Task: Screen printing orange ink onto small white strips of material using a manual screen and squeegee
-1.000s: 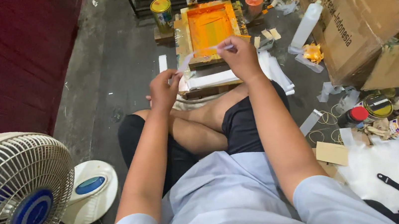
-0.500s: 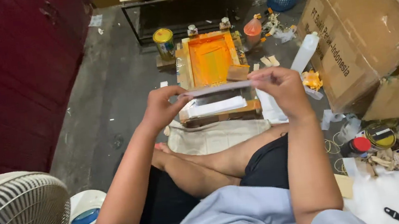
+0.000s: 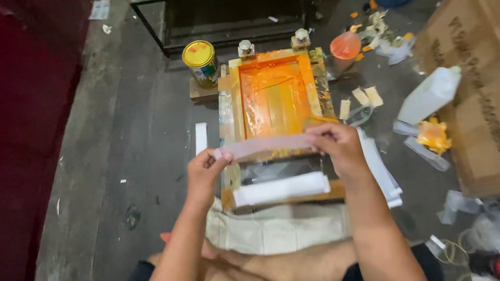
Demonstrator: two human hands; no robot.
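We hold a pale strip [image 3: 268, 146] by its ends; left hand [image 3: 203, 174] and right hand [image 3: 338, 144] are each pinched shut on it; its long axis runs hand to hand, hovering just above the orange screen frame [image 3: 274, 97], equally near both.

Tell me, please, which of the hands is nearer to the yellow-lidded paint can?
Left. The left hand holds the strip's end below the paint can; the right hand holds the far end, across the orange screen frame.

Dim indoor light, soft shadows, slight blur
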